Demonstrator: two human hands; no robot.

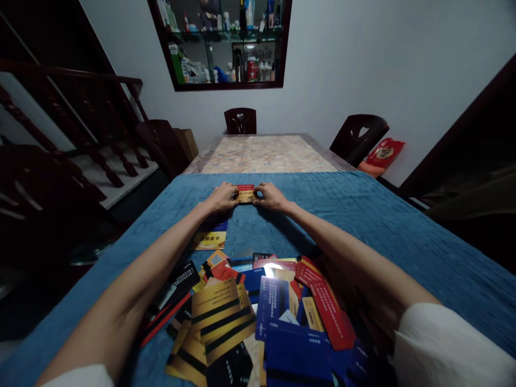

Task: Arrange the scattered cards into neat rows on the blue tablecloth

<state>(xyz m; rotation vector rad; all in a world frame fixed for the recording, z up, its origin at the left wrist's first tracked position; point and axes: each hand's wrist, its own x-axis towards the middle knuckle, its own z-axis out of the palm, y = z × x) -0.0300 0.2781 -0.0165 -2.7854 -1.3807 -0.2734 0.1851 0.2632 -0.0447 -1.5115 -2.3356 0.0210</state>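
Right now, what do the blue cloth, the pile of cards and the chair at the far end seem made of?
Blue cloth: soft textile, perhaps plush, matte, judging by its fine creases. Pile of cards: likely plastic or coated card, glossy, since one throws back a bright glare. Far chair: probably wood; its dark back has a shaped cut-out, though the finish is unclear.

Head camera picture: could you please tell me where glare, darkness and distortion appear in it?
Head view: a white glare patch towards the far edge of the card pile; head view: the left foreground chair nearly lost in darkness; head view: the sides of the wall cabinet slant, likely from a wide-angle lens.
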